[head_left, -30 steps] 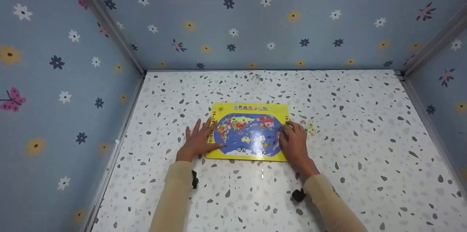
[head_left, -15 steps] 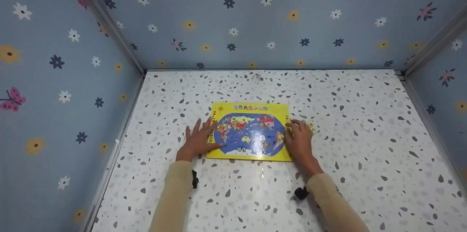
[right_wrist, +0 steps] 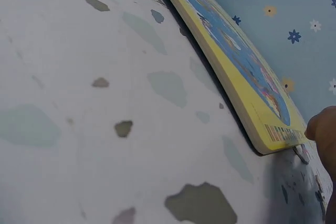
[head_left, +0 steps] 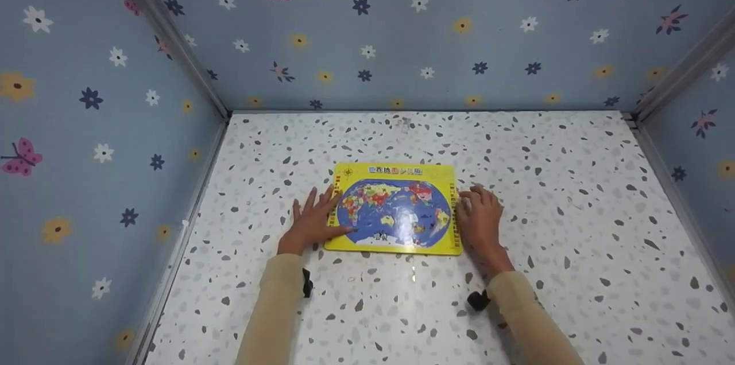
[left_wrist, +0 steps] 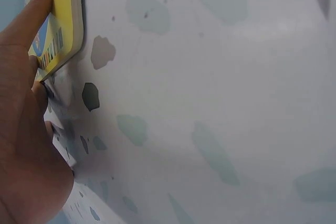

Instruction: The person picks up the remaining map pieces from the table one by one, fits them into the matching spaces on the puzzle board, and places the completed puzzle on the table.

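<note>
A yellow-bordered world map puzzle (head_left: 396,210) lies flat on the speckled table. My left hand (head_left: 313,224) rests on its left edge with fingers spread, the thumb reaching onto the blue map; the left wrist view shows that thumb on the board (left_wrist: 68,30) too. Just past the right edge, my right hand (head_left: 481,221) is low over the table with its fingers bent. In the right wrist view, a fingertip (right_wrist: 313,127) is right at the board's corner, and a small thin piece (right_wrist: 302,154) lies below it. The hand hides most of what is beneath it.
The white table (head_left: 574,210) carries grey speckles. Blue flowered panels stand behind it (head_left: 402,32) and at the left (head_left: 63,193) and right sides. A black wrist camera (head_left: 478,300) sits by the right sleeve.
My right hand has slid right, off the map and past the board's right edge. It now covers the small yellow-green pieces seen there earlier. The left hand and the board stay put.
</note>
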Demonstrator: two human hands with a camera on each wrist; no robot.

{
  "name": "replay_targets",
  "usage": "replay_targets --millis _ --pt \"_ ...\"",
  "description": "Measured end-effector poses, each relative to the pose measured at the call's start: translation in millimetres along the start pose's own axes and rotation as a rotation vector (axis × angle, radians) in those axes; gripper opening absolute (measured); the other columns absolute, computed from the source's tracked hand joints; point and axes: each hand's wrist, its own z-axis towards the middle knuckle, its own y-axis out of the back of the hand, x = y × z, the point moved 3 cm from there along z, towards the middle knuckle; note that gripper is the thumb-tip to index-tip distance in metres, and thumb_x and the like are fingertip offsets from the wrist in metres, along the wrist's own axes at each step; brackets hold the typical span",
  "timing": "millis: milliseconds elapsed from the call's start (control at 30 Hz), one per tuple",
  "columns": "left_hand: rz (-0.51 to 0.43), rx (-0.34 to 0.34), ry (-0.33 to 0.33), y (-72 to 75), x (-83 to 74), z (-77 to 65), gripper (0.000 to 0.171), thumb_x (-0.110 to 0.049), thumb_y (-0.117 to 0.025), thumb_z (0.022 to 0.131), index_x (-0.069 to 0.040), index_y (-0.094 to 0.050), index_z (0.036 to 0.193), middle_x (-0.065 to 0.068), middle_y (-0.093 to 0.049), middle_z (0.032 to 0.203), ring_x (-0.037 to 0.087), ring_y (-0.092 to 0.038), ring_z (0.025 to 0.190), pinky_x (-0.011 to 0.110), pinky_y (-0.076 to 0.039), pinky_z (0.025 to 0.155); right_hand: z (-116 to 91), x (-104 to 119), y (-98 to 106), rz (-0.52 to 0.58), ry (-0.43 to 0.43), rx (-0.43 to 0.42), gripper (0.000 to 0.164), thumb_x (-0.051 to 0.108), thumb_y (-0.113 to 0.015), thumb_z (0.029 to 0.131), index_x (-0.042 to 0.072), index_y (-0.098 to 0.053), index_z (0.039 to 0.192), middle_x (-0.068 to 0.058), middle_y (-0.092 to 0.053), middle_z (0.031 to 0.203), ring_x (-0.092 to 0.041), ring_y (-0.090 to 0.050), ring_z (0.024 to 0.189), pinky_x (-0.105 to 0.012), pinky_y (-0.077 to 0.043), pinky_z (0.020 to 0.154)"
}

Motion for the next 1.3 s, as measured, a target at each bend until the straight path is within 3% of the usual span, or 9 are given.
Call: replay_targets --millis 200,867,1300 --pt "0.01 -0.007 -0.016 0.9 -0.4 -0.8 0.099 -0.075 -0.059 0.074 -0.039 -0.011 0.153 -0.011 0.001 0.161 0.026 0.012 0.149 0.061 0.016 0.113 3.6 -5.4 1.9 -0.021 -0.044 -0.027 0.023 0.027 -0.059 0.094 0.012 -0.065 0.109 -0.01 -0.046 0.139 -0.031 -0.034 0.134 -0.052 -0.021 0.113" --pt "0.0 -0.019 -0.017 0.1 -0.8 -1.8 0.101 -0.08 -0.057 0.071 -0.04 -0.012 0.152 -0.011 -0.001 0.161 0.025 0.012 0.149 0.06 0.017 0.113 14.3 -8.9 -2.1 -0.044 -0.153 0.059 0.022 0.033 -0.055 0.096 0.013 -0.061 0.104 -0.008 -0.038 0.144 -0.03 -0.025 0.139 -0.052 -0.018 0.114" --pt "-0.004 0.005 -0.014 -1.6 3.3 1.7 0.097 -0.077 -0.057 0.074 -0.043 -0.01 0.151 -0.013 0.003 0.161 0.024 0.015 0.148 0.059 0.019 0.112 15.7 -7.4 2.9 -0.08 -0.119 0.045 0.023 0.028 -0.057 0.094 0.006 -0.063 0.092 -0.012 -0.046 0.136 -0.032 -0.03 0.135 -0.053 -0.013 0.115"
